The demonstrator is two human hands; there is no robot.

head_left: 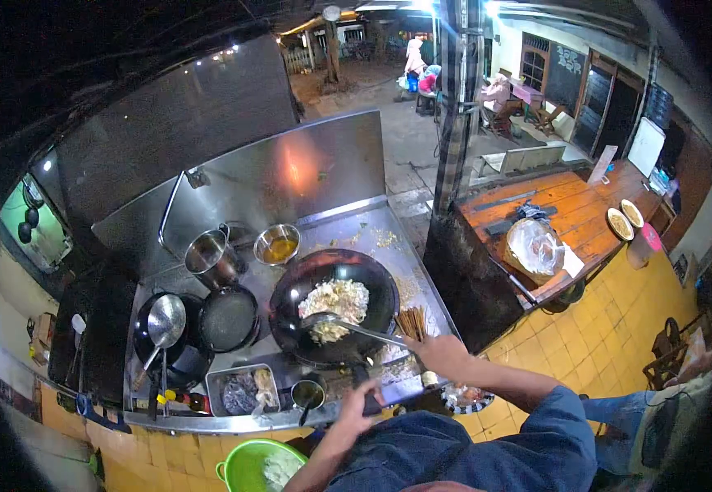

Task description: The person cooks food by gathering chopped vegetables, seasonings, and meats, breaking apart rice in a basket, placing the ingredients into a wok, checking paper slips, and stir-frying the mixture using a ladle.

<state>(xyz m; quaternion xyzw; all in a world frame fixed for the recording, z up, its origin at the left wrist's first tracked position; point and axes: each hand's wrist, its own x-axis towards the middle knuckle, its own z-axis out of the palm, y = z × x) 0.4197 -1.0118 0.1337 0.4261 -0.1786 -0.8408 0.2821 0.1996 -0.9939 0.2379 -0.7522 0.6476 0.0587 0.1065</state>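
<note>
A large black wok (335, 266) sits on the steel stove and holds a pale, chopped food (339, 300). My right hand (440, 357) grips the handle of a metal ladle (364, 330), whose bowl rests in the food. Near the wok's front edge, my left hand (361, 405) is held with fingers apart and nothing in it. A small pot (307, 394) with a dark handle stands left of that hand. Behind my right hand is a bundle of thin brown sticks (411, 322).
Left of the wok are a tall pot (208, 252), a bowl of yellow liquid (277, 244), a black pan (229, 320) and a metal tray (243, 390). A green basin (245, 467) stands below the counter. A person in jeans (618, 410) is close at right, beyond which lies a wooden table (528, 197).
</note>
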